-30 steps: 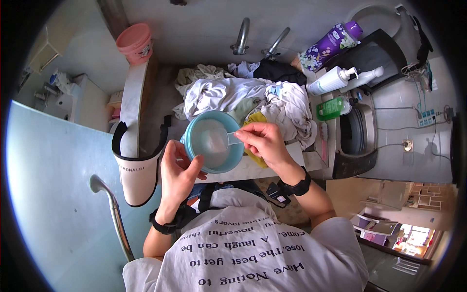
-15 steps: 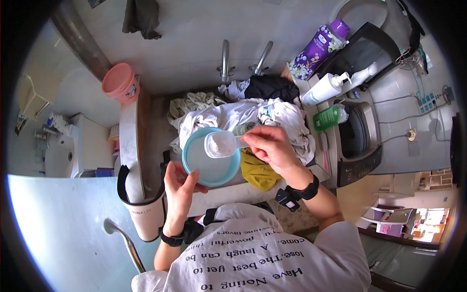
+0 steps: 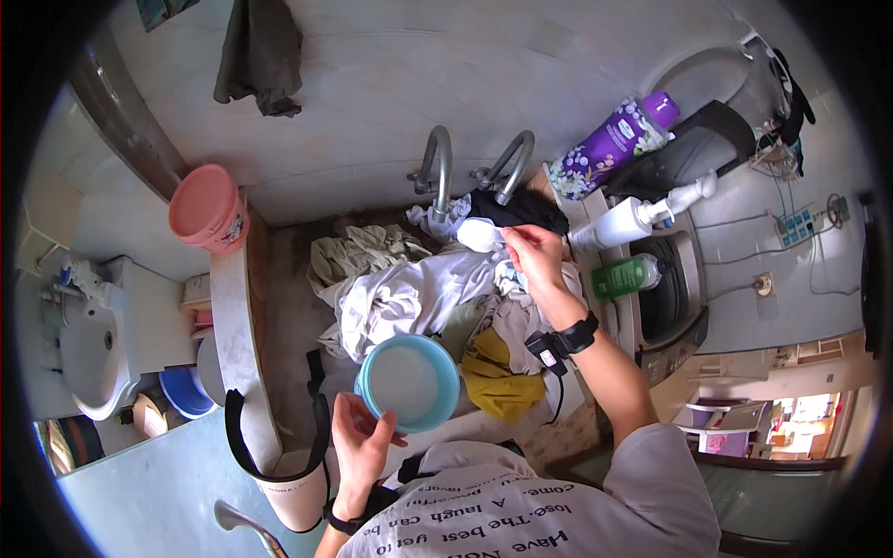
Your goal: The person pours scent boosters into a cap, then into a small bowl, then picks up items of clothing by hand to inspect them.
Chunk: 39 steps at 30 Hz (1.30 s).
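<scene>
My left hand (image 3: 365,441) grips the near left side of a light-blue round tub (image 3: 453,386) that holds white powder. In my right hand (image 3: 537,259) is the handle of a white plastic scoop (image 3: 480,233), held over the far part of the laundry, close to the taps. How much powder the scoop holds I cannot tell. Beneath lies a heap in the stone basin: a white garment (image 3: 395,298), a greyish-beige one (image 3: 358,265), a mustard-yellow cloth (image 3: 502,377) and a black piece (image 3: 535,214) at the back.
Two metal taps (image 3: 438,167) reach over the basin's back. A pink bucket (image 3: 206,209) stands on the left ledge. On the right are a purple bottle (image 3: 609,144), a white pump bottle (image 3: 614,226), a green bottle (image 3: 625,277) and a washing machine (image 3: 688,302). A cream bin (image 3: 298,502) stands near left.
My right hand has carried the scoop from above the tub to the far side of the laundry. The tub in my left hand sits lower in the picture, and the whole view has shifted.
</scene>
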### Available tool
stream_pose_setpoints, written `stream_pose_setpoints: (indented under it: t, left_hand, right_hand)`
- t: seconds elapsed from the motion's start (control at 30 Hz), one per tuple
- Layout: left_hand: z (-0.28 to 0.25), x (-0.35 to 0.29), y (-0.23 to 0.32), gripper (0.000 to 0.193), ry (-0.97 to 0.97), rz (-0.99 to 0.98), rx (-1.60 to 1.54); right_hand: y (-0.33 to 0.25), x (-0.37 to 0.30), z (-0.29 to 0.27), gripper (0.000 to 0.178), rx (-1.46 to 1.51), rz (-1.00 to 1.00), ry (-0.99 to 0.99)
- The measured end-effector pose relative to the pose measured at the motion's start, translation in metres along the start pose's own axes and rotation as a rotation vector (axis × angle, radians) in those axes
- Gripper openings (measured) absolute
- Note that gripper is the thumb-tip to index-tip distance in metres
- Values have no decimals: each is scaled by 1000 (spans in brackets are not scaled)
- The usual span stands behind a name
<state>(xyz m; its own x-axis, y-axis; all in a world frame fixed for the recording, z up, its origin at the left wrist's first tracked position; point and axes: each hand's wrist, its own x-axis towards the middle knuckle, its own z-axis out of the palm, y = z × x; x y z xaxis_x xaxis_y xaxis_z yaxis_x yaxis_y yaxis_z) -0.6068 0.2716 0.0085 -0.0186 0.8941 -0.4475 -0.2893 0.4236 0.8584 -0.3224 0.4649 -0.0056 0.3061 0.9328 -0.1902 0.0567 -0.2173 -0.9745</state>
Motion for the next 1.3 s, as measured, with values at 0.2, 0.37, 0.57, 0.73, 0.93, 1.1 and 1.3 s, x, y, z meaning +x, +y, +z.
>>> stream_pose_setpoints:
  t: [0.2, 0.37, 0.57, 0.73, 0.93, 1.1, 1.3]
  left_hand:
    - [-3, 10, 0, 27, -13, -29, -9]
    - [-1, 18, -3, 27, -28, -37, -3]
    - [1, 20, -2, 26, -18, -49, 13]
    - [1, 22, -3, 26, -3, -52, 39]
    - [4, 23, -3, 25, 12, -49, 25]
    - [5, 21, -2, 25, 31, -66, 28]
    - [11, 20, -1, 27, 53, 3, 67]
  right_hand:
    - [39, 47, 10, 10, -591, -636, 126]
    - [40, 55, 14, 9, -892, -906, 48]
    - [32, 56, 10, 5, -1143, -1230, -53]
    - [28, 50, 13, 7, -1165, -1297, -79]
    - [26, 44, 10, 6, -1123, -1264, -92]
    - [19, 20, 17, 5, -884, -965, -23]
    - [-26, -54, 13, 5, -500, -779, -183]
